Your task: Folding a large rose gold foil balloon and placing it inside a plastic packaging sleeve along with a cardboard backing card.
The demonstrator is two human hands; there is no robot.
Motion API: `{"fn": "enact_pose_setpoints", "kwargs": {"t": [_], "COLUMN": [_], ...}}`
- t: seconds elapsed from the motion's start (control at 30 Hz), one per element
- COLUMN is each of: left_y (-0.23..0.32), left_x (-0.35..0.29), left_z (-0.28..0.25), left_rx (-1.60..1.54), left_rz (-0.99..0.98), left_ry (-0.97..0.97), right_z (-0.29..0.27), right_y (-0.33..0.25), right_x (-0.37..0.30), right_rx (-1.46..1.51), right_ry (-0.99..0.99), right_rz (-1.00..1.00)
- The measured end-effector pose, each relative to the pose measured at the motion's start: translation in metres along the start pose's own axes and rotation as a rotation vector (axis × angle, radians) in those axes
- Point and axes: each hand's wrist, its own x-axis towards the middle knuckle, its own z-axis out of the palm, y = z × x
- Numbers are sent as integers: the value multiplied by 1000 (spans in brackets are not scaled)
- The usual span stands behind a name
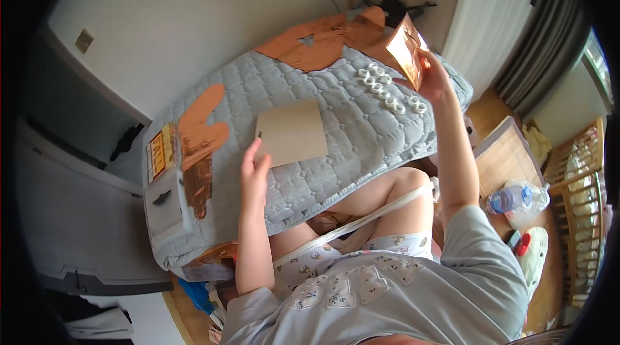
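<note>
In my raised right hand [434, 77] is a folded, shiny copper-coloured foil sheet [407, 51], gripped at its lower right edge. My left hand [254, 167] is at the left edge of a square grey-brown cardboard sheet [294, 132], fingers stretched up and thumb apart. A small dark mark or object [260, 134] shows beside its fingertips. Below the foil, several small white rings [381, 90] lie in rows on the grey quilted mattress [361, 145]. Flat copper foil shapes, perhaps uninflated balloons, lie at the back [303, 44] and at the left [203, 128].
A flat package with a yellow label [159, 154] and a pale plastic sheet or bag [169, 206] lie at the mattress's left edge. To the right, a clear bottle [507, 199], a white plush toy [533, 261] and a wooden slatted rail [575, 209] are on the floor side.
</note>
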Motion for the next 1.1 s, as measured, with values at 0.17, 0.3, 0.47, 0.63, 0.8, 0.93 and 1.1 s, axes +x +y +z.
{"fn": "enact_pose_setpoints", "kwargs": {"t": [0.17,0.3,0.47,0.63,0.8,0.93,1.1], "left_y": [1,-2,0,0,0,-1,0], "left_x": [-42,-41,-41,-41,-39,-42,-43], "left_z": [51,49,58,56,58,54,53], "left_rx": [901,1073,1108,1111,1031,1043,1042], "left_rz": [504,656,694,703,697,683,672], "left_ry": [78,-23,7,3,-7,4,19], "right_z": [-35,-43,-39,-18,-32,-17,38], "right_y": [-51,-48,-30,-13,-6,-6,17], "right_x": [-18,-20,-4,4,14,12,-4], "right_rx": [-255,-301,-226,-246,-118,-140,-165], "right_ry": [-139,-243,-146,-79,-329,-343,-386], "right_rz": [145,295,380,400,484,381,436]}}
